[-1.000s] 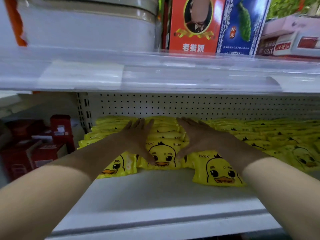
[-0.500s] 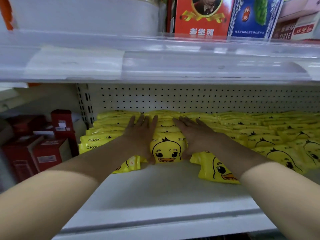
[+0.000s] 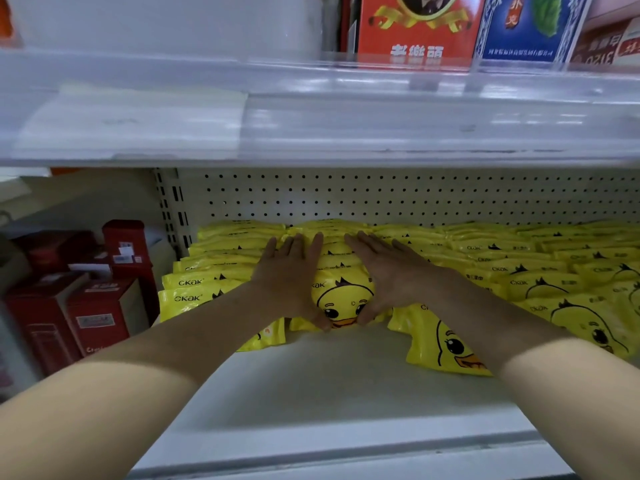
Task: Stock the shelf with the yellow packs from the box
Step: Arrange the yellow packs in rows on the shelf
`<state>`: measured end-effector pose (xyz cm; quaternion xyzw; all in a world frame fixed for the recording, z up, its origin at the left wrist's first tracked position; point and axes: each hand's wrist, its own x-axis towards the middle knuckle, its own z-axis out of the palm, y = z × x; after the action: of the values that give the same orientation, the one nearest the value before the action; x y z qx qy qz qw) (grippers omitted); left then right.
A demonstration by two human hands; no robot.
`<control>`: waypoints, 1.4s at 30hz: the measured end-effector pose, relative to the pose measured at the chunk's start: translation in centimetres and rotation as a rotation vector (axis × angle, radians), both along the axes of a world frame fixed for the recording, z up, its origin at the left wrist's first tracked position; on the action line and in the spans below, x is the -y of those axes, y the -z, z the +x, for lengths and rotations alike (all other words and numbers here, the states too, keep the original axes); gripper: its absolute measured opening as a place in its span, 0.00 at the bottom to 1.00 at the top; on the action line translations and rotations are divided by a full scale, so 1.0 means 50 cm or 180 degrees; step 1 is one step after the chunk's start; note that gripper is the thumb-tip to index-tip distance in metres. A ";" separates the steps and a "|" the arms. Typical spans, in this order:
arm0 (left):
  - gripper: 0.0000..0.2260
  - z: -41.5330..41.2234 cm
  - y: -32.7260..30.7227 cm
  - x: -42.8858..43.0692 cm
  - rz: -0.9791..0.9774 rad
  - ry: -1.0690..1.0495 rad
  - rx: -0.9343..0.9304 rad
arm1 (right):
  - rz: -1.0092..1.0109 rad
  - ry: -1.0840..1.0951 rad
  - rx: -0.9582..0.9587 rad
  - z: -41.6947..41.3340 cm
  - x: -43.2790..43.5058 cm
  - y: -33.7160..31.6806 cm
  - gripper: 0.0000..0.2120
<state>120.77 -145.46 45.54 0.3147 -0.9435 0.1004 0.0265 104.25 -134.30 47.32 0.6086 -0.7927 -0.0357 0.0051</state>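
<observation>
- The front duck pack [image 3: 341, 299], yellow with a cartoon duck face, stands at the head of the middle row on the white shelf [image 3: 311, 393].
- The left hand [image 3: 291, 278] lies flat against the left side of that pack, fingers straight and together, pointing back along the row behind it. Its thumb touches the pack's lower front edge.
- The right hand [image 3: 391, 275] mirrors it on the pack's right side, fingers straight and a little spread, thumb at the lower front edge. Neither hand curls round anything; both press the row between them.
- Left of the front duck pack runs another row of yellow packs [image 3: 207, 271], overlapping like tiles back to the wall.
- One more pack [image 3: 266, 336] lies low to its left, partly hidden under the left forearm.
- Right of it and nearer the shelf's front edge, a loose pack [image 3: 446, 344] lies tilted, duck face up, under the right forearm.
- Further right, more rows of packs [image 3: 554, 271] cover the shelf.
- Behind it stands a white wall with holes [image 3: 381, 199].
- Far left of it, beyond the shelf post, stand red boxes [image 3: 97, 320].
- Above it runs the upper shelf edge [image 3: 311, 126], carrying a red box [image 3: 415, 26] and a blue box [image 3: 526, 26].
</observation>
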 end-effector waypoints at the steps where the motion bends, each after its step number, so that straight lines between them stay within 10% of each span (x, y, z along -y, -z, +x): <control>1: 0.69 0.000 0.001 0.000 0.0000 0.0015 0.0004 | -0.0002 -0.0004 -0.0008 0.000 -0.001 0.000 0.70; 20: 0.46 -0.024 -0.041 0.043 0.0935 -0.0070 -0.0175 | -0.0512 0.0608 0.1424 -0.021 0.007 -0.042 0.34; 42: 0.42 -0.065 -0.044 0.110 0.1179 0.0064 -0.0590 | -0.0599 0.0634 0.1318 -0.029 0.110 -0.026 0.43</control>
<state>117.52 -150.97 47.73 0.3126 -0.9425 -0.1046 0.0559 102.80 -139.81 48.63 0.5186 -0.8327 0.1635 -0.1043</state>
